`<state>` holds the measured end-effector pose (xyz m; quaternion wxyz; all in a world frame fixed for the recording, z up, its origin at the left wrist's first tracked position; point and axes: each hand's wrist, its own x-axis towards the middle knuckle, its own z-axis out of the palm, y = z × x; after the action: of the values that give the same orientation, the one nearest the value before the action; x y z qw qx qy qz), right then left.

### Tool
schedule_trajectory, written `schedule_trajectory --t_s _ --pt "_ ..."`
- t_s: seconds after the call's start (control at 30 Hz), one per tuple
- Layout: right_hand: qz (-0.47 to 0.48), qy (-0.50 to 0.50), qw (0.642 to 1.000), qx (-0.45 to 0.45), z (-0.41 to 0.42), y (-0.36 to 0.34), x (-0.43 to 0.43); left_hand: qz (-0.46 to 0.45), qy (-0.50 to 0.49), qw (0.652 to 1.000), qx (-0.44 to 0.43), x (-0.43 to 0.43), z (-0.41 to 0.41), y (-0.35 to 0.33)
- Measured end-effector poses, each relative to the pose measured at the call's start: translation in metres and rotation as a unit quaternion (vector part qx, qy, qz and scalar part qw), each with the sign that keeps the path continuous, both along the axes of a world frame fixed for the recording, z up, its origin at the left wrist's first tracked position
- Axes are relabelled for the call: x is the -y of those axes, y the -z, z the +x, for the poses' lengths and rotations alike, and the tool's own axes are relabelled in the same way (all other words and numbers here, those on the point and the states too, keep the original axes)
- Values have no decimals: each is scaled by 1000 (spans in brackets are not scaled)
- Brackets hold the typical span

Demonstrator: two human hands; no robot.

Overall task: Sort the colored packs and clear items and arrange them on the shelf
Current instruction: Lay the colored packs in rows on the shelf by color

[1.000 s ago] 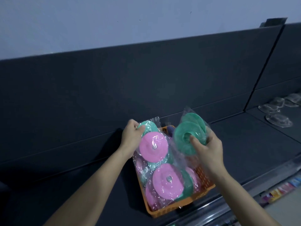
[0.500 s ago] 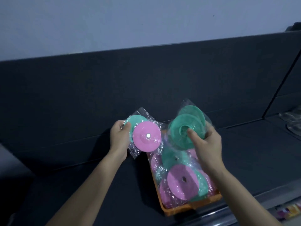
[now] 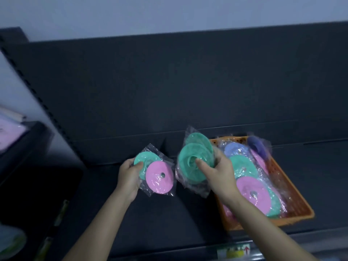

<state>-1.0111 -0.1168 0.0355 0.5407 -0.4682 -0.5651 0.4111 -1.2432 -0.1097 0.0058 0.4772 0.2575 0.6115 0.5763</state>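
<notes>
- The left hand [image 3: 129, 178] grips the pink-green pack [image 3: 160, 177] by its left edge, with the fingers curled behind and the thumb on the front.
- The right hand [image 3: 220, 174] pinches the green pack [image 3: 190, 170], thumb pressed near the hub of the front disc and fingers wrapped behind.
- Both packs are held up above the dark shelf [image 3: 169, 213], close to each other and not touching it. The green one is just left of the orange basket [image 3: 293, 191], which sits on the shelf at the right.
- Handling: the packs look light, each a pair of thin plastic discs in a loose, glossy film bag. The film probably slides and crinkles, so taking hold by a bag corner alone would let the discs swing or shift.
- Best hold: pinch across a disc through the film, thumb in front and fingers behind, as both hands do here. Nothing about them looks fragile.
- Count in hand: two packs, one per hand. The left pack shows one green disc and one pink. The right pack shows two green.
- Count in the basket: the other packs [image 3: 250, 193] overlap in a heap. Pink, green, pale blue and purple discs show, roughly six, but the number of packs cannot be told.
- No clear items are in view.
</notes>
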Motion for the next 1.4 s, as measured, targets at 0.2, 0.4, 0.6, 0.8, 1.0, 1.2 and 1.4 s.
schedule_trajectory --t_s 0.2,0.4,0.6,0.8,1.0,1.2,1.4 --pt "-9 -10 991 133 -26 29 8 -28 -18 999 3 20 -30 21" --pt "108 -75 935 329 -45 57 21 -28 -15 1000 -1 30 -48 33" --pt "169 -135 845 490 -60 89 37 -9 7 1000 -13 35 -67 39" --pt "77 -242 779 573 -67 114 43 54 -18 994 -95 38 -85 38" --pt "26 -210 863 459 -68 100 34 140 25 977 -158 35 -94 31" --pt "-5 -149 866 477 -60 102 26 57 211 940 -261 40 -97 47" --pt "-30 -126 887 443 -56 100 24 -58 278 920 -272 53 -108 57"
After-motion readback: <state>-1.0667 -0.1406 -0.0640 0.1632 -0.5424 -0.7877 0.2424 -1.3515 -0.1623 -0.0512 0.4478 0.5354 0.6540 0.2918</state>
